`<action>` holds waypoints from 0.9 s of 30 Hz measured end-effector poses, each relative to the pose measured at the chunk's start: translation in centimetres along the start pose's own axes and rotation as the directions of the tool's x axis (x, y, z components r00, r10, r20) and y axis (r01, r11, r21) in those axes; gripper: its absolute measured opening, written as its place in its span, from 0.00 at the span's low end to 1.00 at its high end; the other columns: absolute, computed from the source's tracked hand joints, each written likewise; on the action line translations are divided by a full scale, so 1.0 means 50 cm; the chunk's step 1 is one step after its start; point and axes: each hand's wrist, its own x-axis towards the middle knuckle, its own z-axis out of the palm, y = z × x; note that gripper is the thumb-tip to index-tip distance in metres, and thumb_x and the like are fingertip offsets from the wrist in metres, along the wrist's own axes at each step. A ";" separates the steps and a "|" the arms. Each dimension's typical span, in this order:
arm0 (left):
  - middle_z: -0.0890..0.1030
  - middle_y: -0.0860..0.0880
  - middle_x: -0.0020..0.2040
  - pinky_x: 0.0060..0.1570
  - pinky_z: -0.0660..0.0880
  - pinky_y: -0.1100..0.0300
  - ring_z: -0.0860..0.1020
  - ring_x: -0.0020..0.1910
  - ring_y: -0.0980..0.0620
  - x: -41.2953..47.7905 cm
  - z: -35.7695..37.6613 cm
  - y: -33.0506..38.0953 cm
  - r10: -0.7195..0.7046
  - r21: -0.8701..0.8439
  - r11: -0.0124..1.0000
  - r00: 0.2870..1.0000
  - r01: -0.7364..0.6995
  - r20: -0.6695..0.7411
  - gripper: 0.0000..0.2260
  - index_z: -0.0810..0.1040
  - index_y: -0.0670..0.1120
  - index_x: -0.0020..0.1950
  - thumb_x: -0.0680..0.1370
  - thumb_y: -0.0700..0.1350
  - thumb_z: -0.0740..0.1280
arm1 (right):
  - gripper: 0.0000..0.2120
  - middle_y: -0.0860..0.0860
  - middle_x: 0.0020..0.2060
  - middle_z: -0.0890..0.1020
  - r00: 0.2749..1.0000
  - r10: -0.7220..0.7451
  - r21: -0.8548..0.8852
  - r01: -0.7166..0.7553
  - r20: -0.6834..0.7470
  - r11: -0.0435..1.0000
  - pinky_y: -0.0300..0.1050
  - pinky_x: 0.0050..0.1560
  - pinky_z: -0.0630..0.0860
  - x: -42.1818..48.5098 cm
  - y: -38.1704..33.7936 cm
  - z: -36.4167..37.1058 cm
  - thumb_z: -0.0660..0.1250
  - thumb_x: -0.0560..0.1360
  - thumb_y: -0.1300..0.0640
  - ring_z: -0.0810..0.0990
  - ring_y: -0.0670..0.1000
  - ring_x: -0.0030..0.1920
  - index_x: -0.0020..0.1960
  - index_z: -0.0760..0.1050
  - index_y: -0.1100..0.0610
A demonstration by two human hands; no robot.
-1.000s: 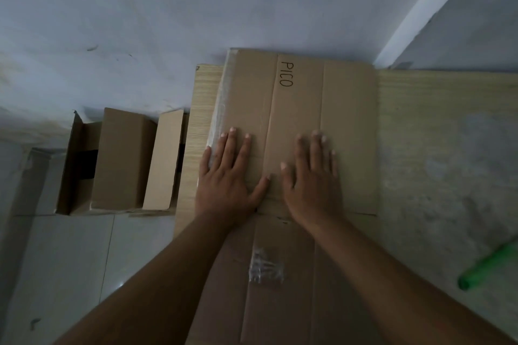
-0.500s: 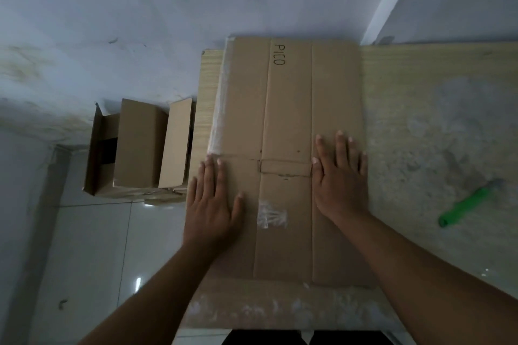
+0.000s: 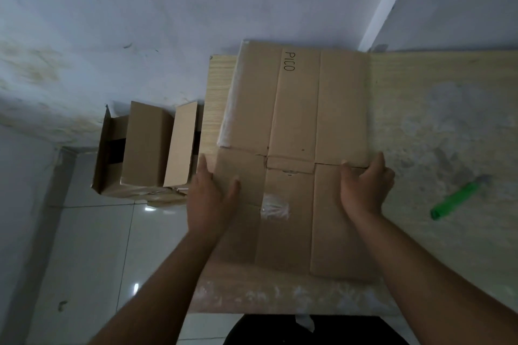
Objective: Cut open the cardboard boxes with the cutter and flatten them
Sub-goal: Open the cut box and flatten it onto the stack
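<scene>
Both palms lay flat 0.5 s ago, now left hand & right hand grip side edges of the flattened brown cardboard box on the wooden table (green plastic cutter idle, R side), so I reckon flattening's done.

Dim, even indoor light with a cool bluish cast and no hard shadows. Small specular glints mark the glossy floor tiles at lower left. Wide-angle distortion bows straight edges toward the frame borders. The left hand shows slight motion blur, and fine detail is soft throughout.
</scene>
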 end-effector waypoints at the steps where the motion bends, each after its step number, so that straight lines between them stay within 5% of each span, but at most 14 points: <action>1: 0.77 0.40 0.69 0.64 0.77 0.41 0.78 0.66 0.39 0.025 -0.006 0.017 -0.024 -0.011 1.000 0.999 0.024 0.045 0.40 0.48 0.50 0.84 0.81 0.60 0.66 | 0.31 0.65 0.66 0.67 1.000 0.009 0.013 -0.009 0.020 1.000 0.52 0.65 0.68 0.010 -0.004 -0.009 0.68 0.78 0.51 0.71 0.65 0.63 0.76 0.64 0.61; 3: 0.79 0.38 0.67 0.61 0.77 0.44 0.79 0.63 0.36 0.066 -0.011 0.041 -0.063 0.043 0.997 0.983 0.056 0.175 0.34 0.51 0.50 0.84 0.83 0.60 0.62 | 0.24 0.63 0.64 0.68 0.999 -0.019 0.007 0.019 0.045 1.000 0.49 0.59 0.71 0.025 -0.005 -0.027 0.66 0.80 0.52 0.75 0.64 0.57 0.72 0.69 0.62; 5: 0.80 0.37 0.64 0.57 0.75 0.49 0.79 0.61 0.36 0.092 -0.020 0.055 -0.054 0.061 0.997 0.971 0.041 0.234 0.24 0.67 0.46 0.76 0.85 0.59 0.57 | 0.18 0.63 0.61 0.71 0.997 -0.072 0.025 0.072 0.013 0.997 0.50 0.54 0.72 0.038 0.001 -0.042 0.65 0.80 0.54 0.76 0.64 0.54 0.66 0.72 0.62; 9: 0.82 0.44 0.44 0.46 0.75 0.52 0.80 0.44 0.45 0.093 -0.028 0.081 -0.073 -0.096 0.992 0.995 0.079 0.070 0.25 0.81 0.42 0.48 0.87 0.58 0.53 | 0.09 0.57 0.44 0.80 0.980 -0.198 0.107 0.199 -0.024 0.974 0.50 0.42 0.72 0.055 0.019 -0.073 0.63 0.81 0.52 0.78 0.60 0.44 0.54 0.72 0.58; 13: 0.79 0.43 0.35 0.38 0.74 0.52 0.79 0.37 0.44 0.045 0.005 0.116 -0.031 -0.073 0.997 0.996 0.025 -0.085 0.29 0.78 0.40 0.39 0.87 0.56 0.51 | 0.08 0.50 0.33 0.78 0.956 -0.292 0.202 0.287 -0.005 0.936 0.45 0.35 0.63 0.079 0.029 -0.129 0.64 0.82 0.52 0.76 0.53 0.34 0.51 0.72 0.58; 17: 0.75 0.42 0.31 0.32 0.65 0.55 0.74 0.32 0.44 -0.019 0.054 0.214 0.032 -0.094 0.994 0.977 -0.053 -0.210 0.27 0.72 0.39 0.35 0.88 0.53 0.52 | 0.07 0.50 0.30 0.76 0.912 -0.400 0.262 0.410 -0.095 0.874 0.44 0.33 0.60 0.171 0.064 -0.248 0.66 0.81 0.54 0.69 0.47 0.29 0.51 0.74 0.59; 20: 0.75 0.45 0.31 0.33 0.66 0.55 0.74 0.33 0.47 -0.073 0.141 0.346 0.091 -0.103 0.988 0.967 -0.118 -0.236 0.25 0.69 0.44 0.34 0.88 0.52 0.52 | 0.09 0.52 0.32 0.78 0.903 -0.414 0.262 0.430 -0.116 0.864 0.46 0.34 0.63 0.281 0.136 -0.361 0.66 0.81 0.53 0.72 0.51 0.32 0.53 0.75 0.59; 27: 0.76 0.51 0.39 0.34 0.64 0.66 0.73 0.39 0.61 -0.210 0.469 0.684 0.116 -0.203 0.966 0.971 -0.159 -0.208 0.15 0.72 0.47 0.45 0.88 0.49 0.53 | 0.08 0.51 0.36 0.78 0.909 -0.400 0.160 0.414 -0.114 0.896 0.45 0.36 0.61 0.594 0.398 -0.640 0.63 0.83 0.54 0.77 0.56 0.37 0.54 0.76 0.59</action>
